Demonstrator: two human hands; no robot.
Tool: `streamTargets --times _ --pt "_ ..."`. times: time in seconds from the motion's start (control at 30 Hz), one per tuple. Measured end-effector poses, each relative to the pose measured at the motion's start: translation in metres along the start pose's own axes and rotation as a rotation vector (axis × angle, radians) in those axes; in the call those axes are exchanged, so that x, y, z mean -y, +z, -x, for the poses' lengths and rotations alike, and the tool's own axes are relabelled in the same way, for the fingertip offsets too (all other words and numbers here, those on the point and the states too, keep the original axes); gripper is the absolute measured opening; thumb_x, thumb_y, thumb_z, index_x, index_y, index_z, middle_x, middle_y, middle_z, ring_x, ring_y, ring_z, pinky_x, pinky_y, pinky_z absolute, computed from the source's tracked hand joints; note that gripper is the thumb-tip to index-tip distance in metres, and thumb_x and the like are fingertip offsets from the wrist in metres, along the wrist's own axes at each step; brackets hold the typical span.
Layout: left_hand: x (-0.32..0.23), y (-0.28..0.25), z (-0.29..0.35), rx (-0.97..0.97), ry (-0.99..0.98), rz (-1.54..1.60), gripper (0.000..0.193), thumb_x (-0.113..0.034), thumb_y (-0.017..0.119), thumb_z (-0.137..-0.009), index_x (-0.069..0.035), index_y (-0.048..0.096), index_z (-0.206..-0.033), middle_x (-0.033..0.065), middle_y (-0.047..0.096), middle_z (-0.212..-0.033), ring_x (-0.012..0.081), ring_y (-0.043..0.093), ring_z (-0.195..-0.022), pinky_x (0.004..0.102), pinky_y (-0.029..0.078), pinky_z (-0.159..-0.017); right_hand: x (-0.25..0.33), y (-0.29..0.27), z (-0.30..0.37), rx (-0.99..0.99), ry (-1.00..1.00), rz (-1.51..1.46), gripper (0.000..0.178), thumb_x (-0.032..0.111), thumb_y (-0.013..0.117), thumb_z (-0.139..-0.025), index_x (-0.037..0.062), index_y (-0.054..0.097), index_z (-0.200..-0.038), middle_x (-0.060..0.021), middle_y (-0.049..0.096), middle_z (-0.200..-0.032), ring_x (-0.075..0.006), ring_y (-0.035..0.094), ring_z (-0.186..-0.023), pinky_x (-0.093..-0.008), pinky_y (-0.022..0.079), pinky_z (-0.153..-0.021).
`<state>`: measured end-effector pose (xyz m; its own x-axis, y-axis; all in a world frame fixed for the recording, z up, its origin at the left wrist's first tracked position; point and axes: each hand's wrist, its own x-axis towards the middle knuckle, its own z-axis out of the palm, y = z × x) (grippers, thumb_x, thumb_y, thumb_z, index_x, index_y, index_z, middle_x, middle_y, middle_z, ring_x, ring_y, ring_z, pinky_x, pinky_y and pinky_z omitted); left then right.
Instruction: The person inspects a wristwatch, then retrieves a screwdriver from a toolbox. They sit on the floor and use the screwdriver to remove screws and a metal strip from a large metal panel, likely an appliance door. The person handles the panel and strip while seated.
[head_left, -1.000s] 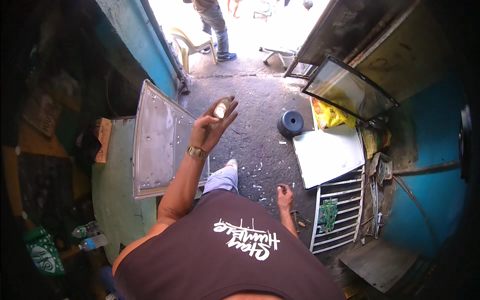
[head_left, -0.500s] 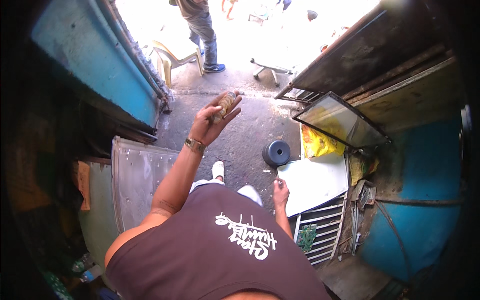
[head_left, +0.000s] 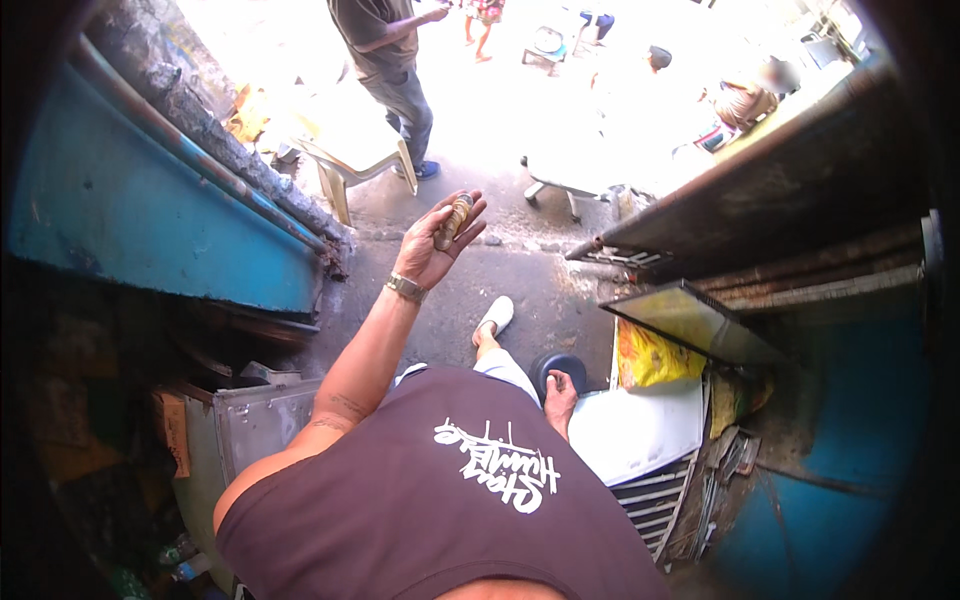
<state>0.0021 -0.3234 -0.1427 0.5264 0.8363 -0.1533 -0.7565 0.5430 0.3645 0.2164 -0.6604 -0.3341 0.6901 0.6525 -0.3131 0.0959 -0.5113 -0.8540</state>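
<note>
My left hand [head_left: 432,248] reaches out ahead, palm up, above the concrete floor. Across its palm and fingers lies a short, clear-looking cylinder with gold-brown contents [head_left: 453,222], held under the thumb; its exact kind is hard to make out. A metal watch [head_left: 406,288] circles that wrist. Low at my right side hangs my right hand [head_left: 560,400], its fingers curled in; whatever they may hold is hidden. Just behind it stands a dark round plastic stool or tub [head_left: 556,368], partly covered by the hand. A white panel [head_left: 640,425] lies close to the right hand.
Ahead, a beige plastic chair [head_left: 350,170] stands beside a standing person [head_left: 395,90]. A wheeled chair base [head_left: 560,188] sits at the doorway. On the right are a framed glass pane [head_left: 690,318], a yellow bag [head_left: 650,355] and a white rack [head_left: 655,500]. A metal cabinet [head_left: 265,420] is at left.
I have stepped forward toward the bright opening, one foot now ahead. The dark stool or tub has come beside my right hand. My left hand still carries the cylinder.
</note>
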Motion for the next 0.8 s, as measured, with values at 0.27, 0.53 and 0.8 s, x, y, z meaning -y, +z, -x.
streamTargets --times 0.27,0.53,0.8 --pt "-0.017 0.012 -0.149 -0.237 0.144 -0.096 0.033 -0.016 0.054 -0.100 0.000 0.055 -0.130 0.0179 0.060 -0.136 0.0312 0.056 -0.131 0.0458 0.048 -0.111 0.096 -0.012 -0.218 0.118 -0.257 0.288 0.018 0.014 0.066 -0.093 0.0051 0.070 -0.108 -0.0162 0.073 -0.094 -0.0253 0.070 -0.090 -0.0381 0.052 -0.082" --pt "-0.050 -0.017 -0.278 -0.555 -0.045 -0.044 0.037 -0.046 0.058 -0.101 -0.015 0.051 -0.082 -0.0028 0.044 -0.063 0.0106 0.039 -0.049 0.0255 0.028 -0.043 0.158 0.014 -0.371 0.109 -0.108 0.288 0.019 0.016 0.067 -0.092 0.0082 0.071 -0.108 -0.0195 0.073 -0.096 -0.0308 0.070 -0.093 -0.0411 0.052 -0.083" --pt "-0.096 -0.044 -0.389 -0.220 -0.590 -0.411 0.008 -0.007 0.059 -0.093 -0.007 0.054 -0.100 0.0035 0.058 -0.087 0.0186 0.059 -0.081 0.0358 0.050 -0.076 0.129 0.047 -0.383 -0.092 -0.028 0.202 0.019 0.012 0.068 -0.088 0.0041 0.072 -0.105 -0.0177 0.073 -0.095 -0.0290 0.070 -0.091 -0.0396 0.052 -0.085"
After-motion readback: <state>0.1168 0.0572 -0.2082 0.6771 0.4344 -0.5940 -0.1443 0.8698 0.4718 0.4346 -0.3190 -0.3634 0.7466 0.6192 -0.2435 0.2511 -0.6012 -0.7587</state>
